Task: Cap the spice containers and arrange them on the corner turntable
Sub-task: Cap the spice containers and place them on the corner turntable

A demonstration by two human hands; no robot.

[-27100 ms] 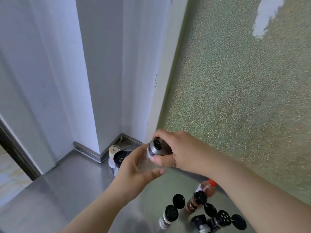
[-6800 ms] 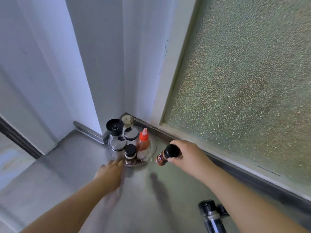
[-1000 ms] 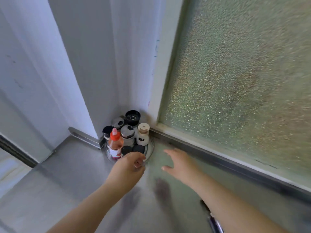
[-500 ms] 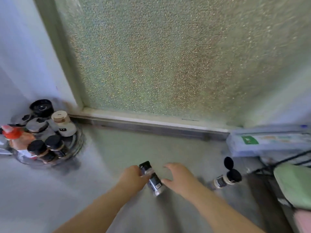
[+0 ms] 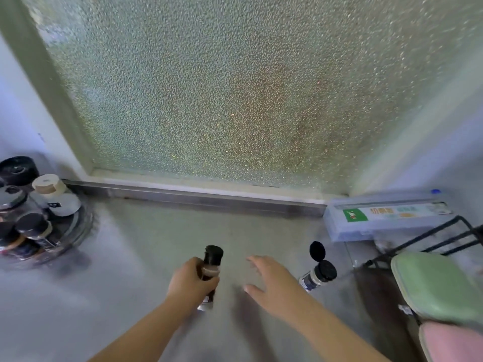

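My left hand (image 5: 192, 282) grips a dark spice bottle (image 5: 212, 259) with a black cap, held upright above the steel counter. My right hand (image 5: 271, 279) hovers open just right of it, fingers spread, holding nothing. A white spice jar (image 5: 317, 274) stands to the right with its black flip lid (image 5: 317, 251) standing open. The round turntable (image 5: 81, 226) sits in the left corner, carrying several capped containers, among them a white bottle with a beige cap (image 5: 53, 193).
A frosted window (image 5: 222, 95) with a metal sill fills the back. A blue wrap box (image 5: 386, 218) lies at the right, beside a black wire rack (image 5: 428, 236) and a green pad (image 5: 439, 286). Bare steel counter (image 5: 143, 231) lies between the turntable and my hands.
The view has swung from the turntable to the right. My left hand has picked up the dark bottle that lay on the counter and now holds it upright; my right hand has drawn off it.
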